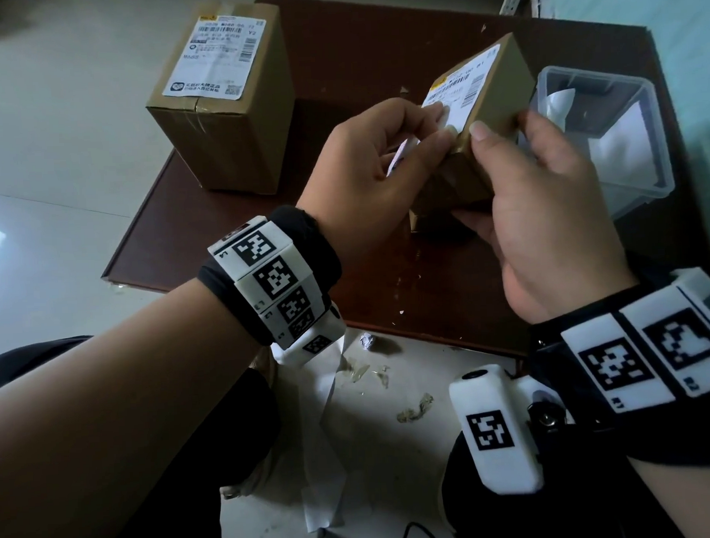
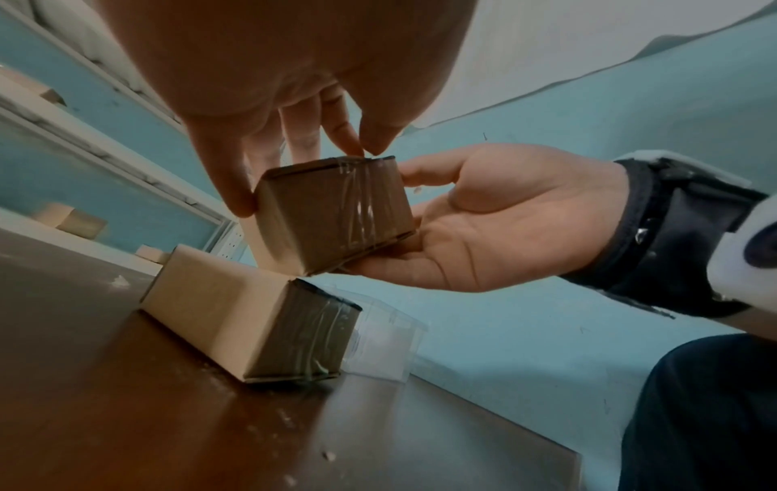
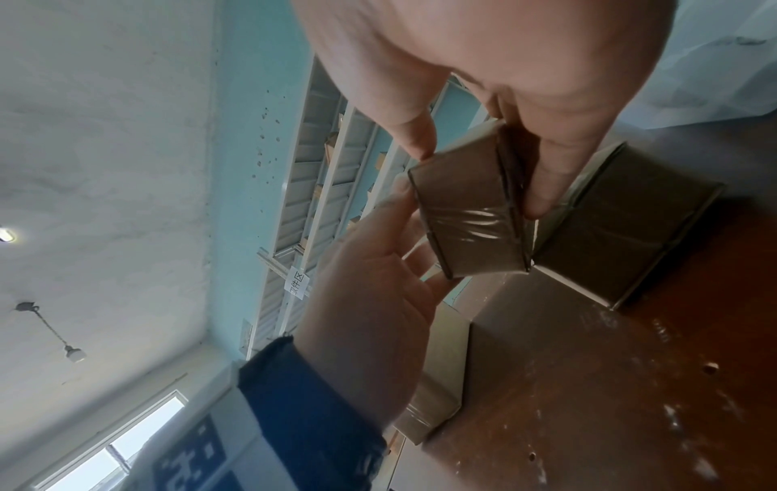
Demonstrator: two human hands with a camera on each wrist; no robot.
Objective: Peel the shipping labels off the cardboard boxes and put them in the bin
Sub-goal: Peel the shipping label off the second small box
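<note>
Bare forearms, black fabric wrist cuffs (image 1: 304,246), white blocky plastic wristbands printed with black square markers (image 1: 271,277), white wrist-mounted camera pod (image 1: 494,429), dark trousers (image 2: 706,412)

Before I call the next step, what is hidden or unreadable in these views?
- Small box's label: near corner hidden in the head view by the left hand; neither wrist view shows the label face.
- Label text: too small and blurred, also on the big box.
- Bin: far side cut off by the frame edge; white contents indistinct through the plastic.
- Right hand: fingers behind the small box, hidden in the head view.
</note>
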